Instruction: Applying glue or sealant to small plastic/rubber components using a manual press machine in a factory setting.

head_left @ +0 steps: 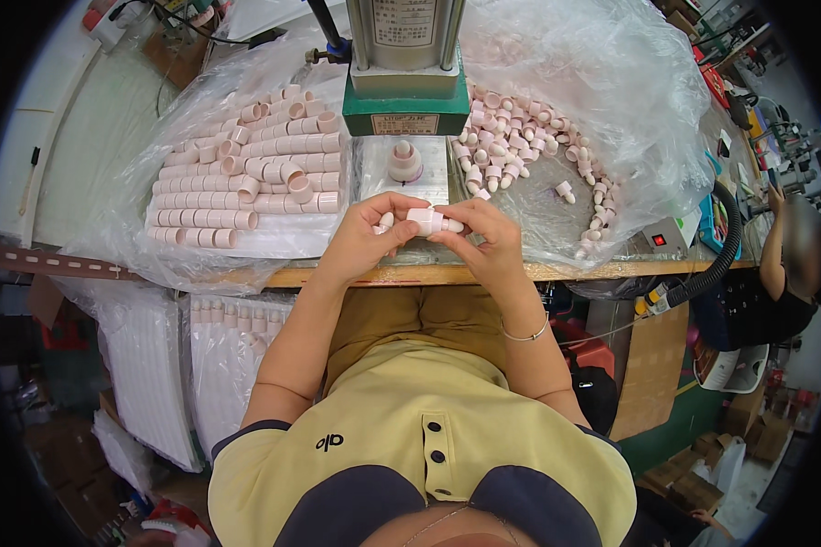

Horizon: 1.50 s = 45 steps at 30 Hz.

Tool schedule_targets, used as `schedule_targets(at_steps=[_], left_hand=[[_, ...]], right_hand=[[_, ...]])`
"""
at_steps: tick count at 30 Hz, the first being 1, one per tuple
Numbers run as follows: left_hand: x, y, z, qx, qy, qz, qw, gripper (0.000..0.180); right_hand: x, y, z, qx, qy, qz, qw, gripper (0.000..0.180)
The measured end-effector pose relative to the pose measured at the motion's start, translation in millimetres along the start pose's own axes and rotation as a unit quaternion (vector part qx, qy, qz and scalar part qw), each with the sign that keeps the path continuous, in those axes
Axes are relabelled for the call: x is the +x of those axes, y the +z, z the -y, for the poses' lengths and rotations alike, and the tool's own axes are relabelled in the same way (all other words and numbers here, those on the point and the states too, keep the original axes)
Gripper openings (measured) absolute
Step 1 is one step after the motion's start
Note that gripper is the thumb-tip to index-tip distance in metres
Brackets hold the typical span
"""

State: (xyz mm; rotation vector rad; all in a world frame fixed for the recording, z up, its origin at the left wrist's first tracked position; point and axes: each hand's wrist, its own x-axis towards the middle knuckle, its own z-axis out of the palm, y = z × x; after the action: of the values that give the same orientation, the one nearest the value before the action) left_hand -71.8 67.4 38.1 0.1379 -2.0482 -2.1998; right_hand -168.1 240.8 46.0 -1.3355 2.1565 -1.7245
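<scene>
Close to the table's front edge, I hold a pale pink dropper cap (424, 219) lying sideways between both hands. The fingers of my left hand (367, 239) pinch its left end. A second white-tipped piece (386, 221) shows within that same hand, partly covered by the fingers. At the cap's right end, where a white rubber bulb (452, 225) sticks out, the fingers of my right hand (485, 239) are closed on it. Just beyond my hands, a round pale fixture (404, 166) stands on the metal base of a press (403, 105), with a pink piece upright in it.
Left of the press, pink sleeves (210, 201) lie in rows, some loose on top. To the right, many bulb-topped dropper pieces (511, 137) are heaped on plastic sheeting (602, 64). A black corrugated hose (725, 246) curves by the right edge. Another person (766, 283) sits far right.
</scene>
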Motion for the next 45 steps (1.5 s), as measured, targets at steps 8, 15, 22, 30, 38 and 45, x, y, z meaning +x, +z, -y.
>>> schedule_targets(at_steps=[8,15,22,30,38,45], left_hand=[[-5,-3,3,-0.116,-0.114,0.033,0.986,0.024],[-8,3,-6,-0.05,-0.037,0.022,0.998,0.031],[-13,4,-6,0.032,0.018,-0.016,0.999,0.028],[-10,7,9,-0.085,-0.102,-0.008,0.991,0.02],[-6,11,17,-0.198,-0.085,0.012,0.976,0.022],[-9,15,5,-0.062,-0.032,-0.025,0.997,0.019]], right_hand=[[0,-6,3,-0.111,-0.135,-0.018,0.984,0.031],[-5,-2,9,-0.009,-0.011,-0.035,0.999,0.025],[-12,0,8,-0.002,0.069,-0.023,0.997,0.021],[-9,-6,8,-0.1,-0.053,-0.018,0.993,0.024],[-5,-8,15,-0.114,-0.077,-0.027,0.99,0.025],[-11,-5,4,-0.011,0.029,-0.035,0.999,0.025]])
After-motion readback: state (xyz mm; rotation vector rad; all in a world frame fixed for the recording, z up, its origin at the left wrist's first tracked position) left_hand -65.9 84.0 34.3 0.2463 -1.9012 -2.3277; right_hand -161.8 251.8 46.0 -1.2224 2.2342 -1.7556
